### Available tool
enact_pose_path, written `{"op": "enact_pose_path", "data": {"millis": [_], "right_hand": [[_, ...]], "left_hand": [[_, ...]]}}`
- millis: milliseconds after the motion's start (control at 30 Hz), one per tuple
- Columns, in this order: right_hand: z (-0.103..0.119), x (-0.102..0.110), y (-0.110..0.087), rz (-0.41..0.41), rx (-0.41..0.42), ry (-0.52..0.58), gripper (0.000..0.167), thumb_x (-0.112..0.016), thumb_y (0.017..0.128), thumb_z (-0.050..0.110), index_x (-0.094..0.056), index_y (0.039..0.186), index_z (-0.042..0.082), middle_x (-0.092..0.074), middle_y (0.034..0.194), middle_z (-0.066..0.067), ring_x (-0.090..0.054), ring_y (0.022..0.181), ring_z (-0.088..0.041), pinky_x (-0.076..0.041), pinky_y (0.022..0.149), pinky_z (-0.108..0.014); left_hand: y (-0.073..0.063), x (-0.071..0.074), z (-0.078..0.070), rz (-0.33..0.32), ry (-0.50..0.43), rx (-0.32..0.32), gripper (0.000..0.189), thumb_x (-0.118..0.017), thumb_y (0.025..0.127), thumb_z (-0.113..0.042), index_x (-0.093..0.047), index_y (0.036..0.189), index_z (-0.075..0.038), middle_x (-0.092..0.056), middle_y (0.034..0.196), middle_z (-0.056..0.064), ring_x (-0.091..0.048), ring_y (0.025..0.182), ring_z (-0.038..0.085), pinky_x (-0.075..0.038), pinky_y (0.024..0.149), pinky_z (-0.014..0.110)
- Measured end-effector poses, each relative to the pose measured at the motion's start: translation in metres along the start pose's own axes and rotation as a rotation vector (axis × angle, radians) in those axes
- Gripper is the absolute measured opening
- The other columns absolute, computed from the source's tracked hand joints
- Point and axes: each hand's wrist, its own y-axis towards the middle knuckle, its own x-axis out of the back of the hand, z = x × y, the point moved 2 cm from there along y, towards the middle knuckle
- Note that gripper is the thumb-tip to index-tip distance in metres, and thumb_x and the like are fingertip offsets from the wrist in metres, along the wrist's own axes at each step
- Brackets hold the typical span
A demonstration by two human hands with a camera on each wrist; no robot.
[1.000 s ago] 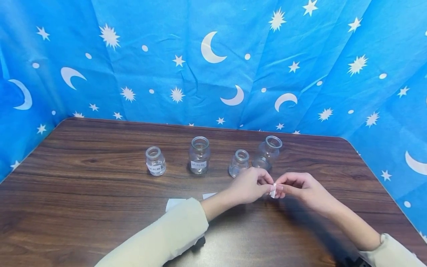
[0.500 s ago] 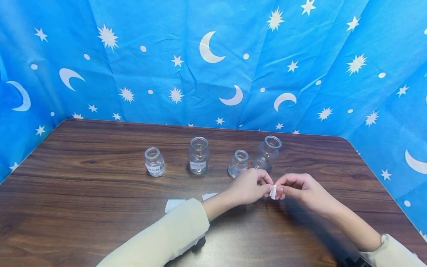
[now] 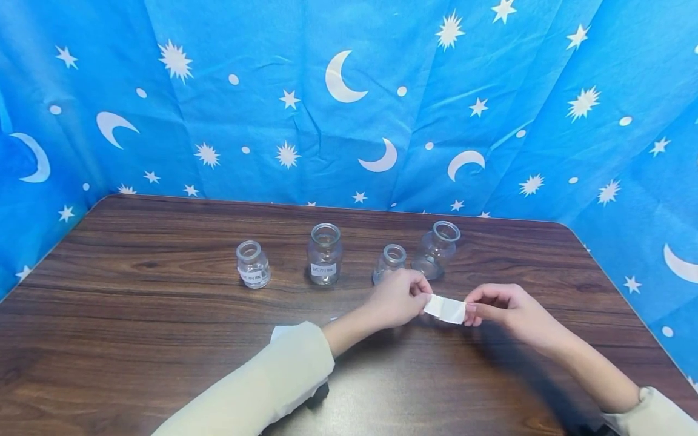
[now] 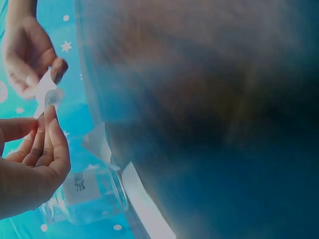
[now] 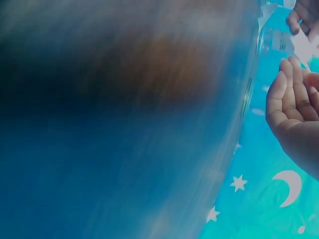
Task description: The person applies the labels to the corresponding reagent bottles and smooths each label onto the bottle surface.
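Note:
A white paper label (image 3: 451,310) stretches between my two hands over the right half of the table. My left hand (image 3: 397,300) pinches its left end between thumb and fingers. At the other end, my right hand (image 3: 515,310) pinches the edge with thumb and forefinger. A lengthwise step in tone shows near the left end of the label. In the left wrist view, part of the label (image 4: 47,89) curls, with small dark print near my left fingertips. A small glass jar (image 3: 386,266) stands just behind my left hand, partly covered by it. The large round glass jar (image 3: 436,249) is behind the label.
Further left stand a small jar (image 3: 253,263) and a taller jar (image 3: 325,257), both open-topped and bearing white printed labels. White paper pieces (image 3: 282,332) lie partly under my left sleeve (image 3: 272,375). A blue curtain (image 3: 245,109) with stars and moons hangs behind the wooden table (image 3: 136,339).
My hands have drawn apart, the left going left and the right going right. The label, earlier bunched small between the fingertips, is now spread out flat. The jars have stayed put.

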Motion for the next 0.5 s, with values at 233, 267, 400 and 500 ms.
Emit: {"op": "enact_pose_path", "data": {"millis": [233,267,400,500], "right_hand": [[-0.011,0.006,-0.004,0.04,-0.076,-0.046,0.01,-0.052,0.09,0.001,-0.061,0.088,-0.003,-0.062,0.072,-0.012,-0.057,0.061,-0.02,-0.049,0.056,-0.032],[-0.012,0.006,-0.004,0.043,-0.085,-0.064,0.01,-0.052,0.09,0.0,-0.061,0.088,-0.004,-0.062,0.072,-0.011,-0.057,0.06,-0.019,-0.049,0.055,-0.032],[-0.015,0.005,-0.002,0.038,-0.123,-0.162,0.011,-0.054,0.089,0.0,-0.063,0.09,-0.005,-0.062,0.07,-0.006,-0.056,0.057,-0.013,-0.049,0.052,-0.028],[-0.015,0.005,-0.001,0.027,-0.162,-0.226,0.012,-0.055,0.088,0.001,-0.064,0.094,-0.006,-0.063,0.072,-0.003,-0.056,0.058,-0.01,-0.048,0.053,-0.027]], "left_hand": [[0.0,0.008,0.005,-0.031,0.006,-0.015,0.011,-0.06,0.083,-0.007,-0.062,0.073,-0.01,-0.056,0.054,-0.008,-0.049,0.051,0.003,-0.038,0.067,0.019],[0.0,0.009,0.005,-0.03,0.005,-0.016,0.011,-0.061,0.083,-0.007,-0.062,0.073,-0.01,-0.056,0.054,-0.008,-0.049,0.051,0.002,-0.038,0.068,0.019],[0.0,0.009,0.007,-0.026,-0.005,-0.01,0.01,-0.061,0.083,-0.007,-0.063,0.074,-0.01,-0.057,0.056,-0.007,-0.05,0.051,0.002,-0.039,0.067,0.019],[0.0,0.009,0.009,-0.024,-0.009,-0.008,0.009,-0.061,0.083,-0.007,-0.064,0.074,-0.01,-0.057,0.056,-0.007,-0.051,0.051,0.002,-0.039,0.065,0.019]]}}
